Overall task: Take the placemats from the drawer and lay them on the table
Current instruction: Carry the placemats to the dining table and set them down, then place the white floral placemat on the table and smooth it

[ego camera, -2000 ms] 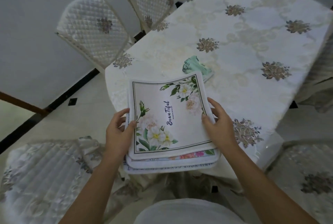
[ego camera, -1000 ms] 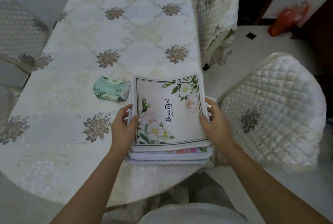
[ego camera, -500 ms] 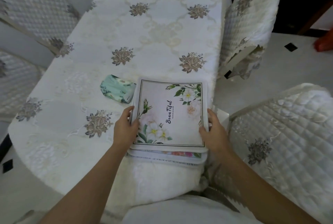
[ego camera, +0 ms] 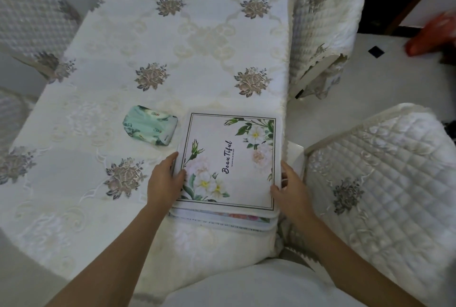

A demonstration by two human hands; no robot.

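A stack of square placemats (ego camera: 237, 156) lies flat on the table (ego camera: 187, 47) near its front right corner. The top mat is white with a dark border, green-and-white flowers and the word "BeauTiful"; edges of other mats show under its near side. My left hand (ego camera: 164, 182) grips the stack's left edge, thumb on top. My right hand (ego camera: 290, 188) holds the right edge at the near corner, fingers curled around the side.
A cream tablecloth with grey-gold flower motifs covers the table. A small green patterned pouch (ego camera: 150, 125) lies just left of the stack. Quilted covered chairs stand at the right (ego camera: 377, 183), far right (ego camera: 325, 25) and left (ego camera: 32, 22). A red object (ego camera: 434, 35) sits on the floor.
I carried the stack round the table, then set it down flat on the cloth next to the green pouch. Both hands stay on its edges.
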